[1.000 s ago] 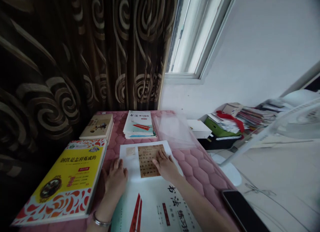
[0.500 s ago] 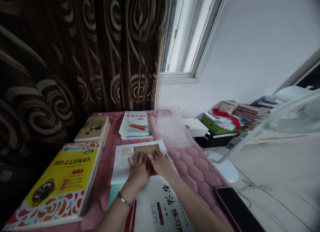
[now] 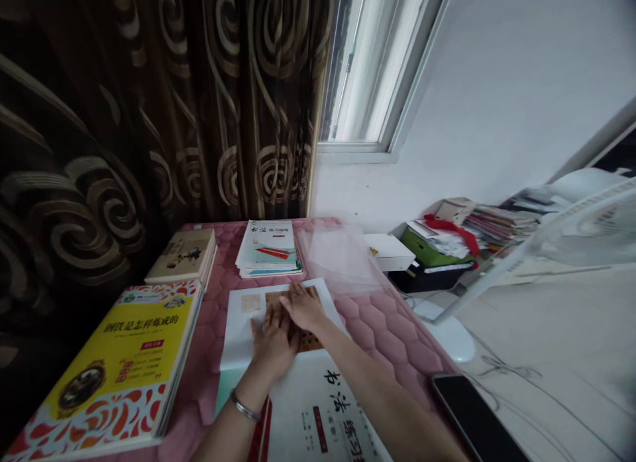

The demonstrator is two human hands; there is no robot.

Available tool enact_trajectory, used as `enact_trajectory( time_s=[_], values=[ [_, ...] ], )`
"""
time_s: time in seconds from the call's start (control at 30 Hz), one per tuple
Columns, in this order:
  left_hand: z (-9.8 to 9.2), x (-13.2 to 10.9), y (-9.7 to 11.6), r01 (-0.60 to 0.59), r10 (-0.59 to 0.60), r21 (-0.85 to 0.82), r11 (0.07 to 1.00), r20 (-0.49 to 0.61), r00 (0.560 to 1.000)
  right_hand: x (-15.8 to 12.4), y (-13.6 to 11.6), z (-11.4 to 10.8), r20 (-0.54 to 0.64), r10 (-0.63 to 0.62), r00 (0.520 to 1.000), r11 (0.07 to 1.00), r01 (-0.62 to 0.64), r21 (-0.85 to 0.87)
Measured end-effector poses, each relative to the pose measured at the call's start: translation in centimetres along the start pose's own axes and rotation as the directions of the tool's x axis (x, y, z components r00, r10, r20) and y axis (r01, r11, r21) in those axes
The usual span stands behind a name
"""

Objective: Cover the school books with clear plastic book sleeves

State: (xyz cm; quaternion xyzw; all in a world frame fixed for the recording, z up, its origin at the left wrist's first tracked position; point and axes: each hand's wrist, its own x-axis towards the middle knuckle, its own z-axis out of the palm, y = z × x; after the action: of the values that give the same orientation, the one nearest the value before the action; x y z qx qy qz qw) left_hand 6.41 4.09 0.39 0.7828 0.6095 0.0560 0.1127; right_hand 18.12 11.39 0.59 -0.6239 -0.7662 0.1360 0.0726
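Observation:
A large white and green book cover (image 3: pixel 293 402) with black and red lettering lies on the pink quilted surface (image 3: pixel 387 323). On its brown picture panel (image 3: pixel 311 341), near the top, both hands rest flat. My left hand (image 3: pixel 272 339) has a bracelet at the wrist and its fingers spread, pointing up the page. Close beside it, my right hand (image 3: pixel 304 306) lies palm down with its fingers angled to the left, near my left fingertips. Neither hand grips anything.
Stacked books with a yellow top cover (image 3: pixel 124 343) and a beige one (image 3: pixel 186 253) are at the left. Beyond the cover sit thinner booklets (image 3: pixel 268 246) and clear plastic sheets (image 3: pixel 342 256). A dark phone-like device (image 3: pixel 477 415) lies at lower right; a white fan (image 3: pixel 561 230) stands farther right.
My right hand has moved slightly left and up on the panel, closer to my left fingers. My left hand has shifted a little toward me.

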Motion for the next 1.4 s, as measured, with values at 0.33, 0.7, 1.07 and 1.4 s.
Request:
enact_trajectory(
  time_s=[0.33, 0.7, 1.07, 1.4],
  values=[
    [-0.3, 0.6, 0.2, 0.029, -0.03, 0.044, 0.999, 0.026, 0.999, -5.5, 9.3, -0.7, -0.129, -0.176, 0.976, 0.984, 0.174, -0.025],
    [2.6, 3.1, 9.6, -0.121, 0.119, -0.035, 0.992, -0.042, 0.992, -3.7, 11.0, -2.8, -0.14, 0.082, 0.987, 0.994, -0.071, 0.084],
    [3.2, 2.9, 9.4, -0.121, 0.12, -0.052, 0.991, -0.026, 0.992, 2.4, 10.5, -4.2, -0.218, 0.369, 0.903, 0.921, -0.386, -0.041],
    [3.2, 3.0, 9.2, -0.124, 0.122, -0.114, 0.986, -0.03, 0.992, -0.3, 11.8, -3.5, -0.07, 0.347, 0.935, 0.937, -0.348, -0.004]
  ],
)
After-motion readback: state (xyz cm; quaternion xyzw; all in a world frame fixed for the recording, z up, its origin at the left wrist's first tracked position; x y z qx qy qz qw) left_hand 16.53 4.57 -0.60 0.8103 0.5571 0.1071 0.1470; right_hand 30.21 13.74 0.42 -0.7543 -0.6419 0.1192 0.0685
